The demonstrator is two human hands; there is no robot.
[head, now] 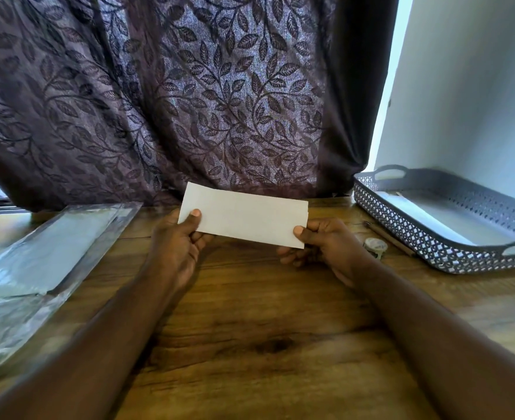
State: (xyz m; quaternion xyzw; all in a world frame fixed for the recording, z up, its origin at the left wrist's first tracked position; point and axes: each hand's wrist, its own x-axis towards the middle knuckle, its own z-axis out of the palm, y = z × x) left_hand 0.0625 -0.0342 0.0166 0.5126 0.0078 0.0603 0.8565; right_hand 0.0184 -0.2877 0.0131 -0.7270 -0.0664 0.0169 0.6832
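Two hands hold one piece of paper up over the table point(250, 328), and a few things could go wrong from here. Far on the left lies a shiny plastic bag point(38, 253) with what looks like more sheets inside. It is well apart from the fingers, but a wide swing on that side could shove it along the wood. The left hand point(177, 247) pinches the low left corner of the paper, thumb on top and fingers curled under. The paper point(244, 215) is white, looks folded flat, and hangs in the air in front of the dark curtain point(189, 101), tipped a little down to the right. The right hand point(326, 247) pinches the low right corner the same way. Only the corners are gripped, so a hard pull could rip the paper, and a weak pinch could let one end drop. A push inward might bend it and leave a crease nobody wants. Just right of that hand sits a small roll of tape point(375, 246), with a pencil point(389, 237) beside it. A quick move that way could knock the roll and send it rolling off. Past them stands a gray tray point(432, 256) with a sheet in it. If the paper goes there, a careless toss might catch the rim and miss.
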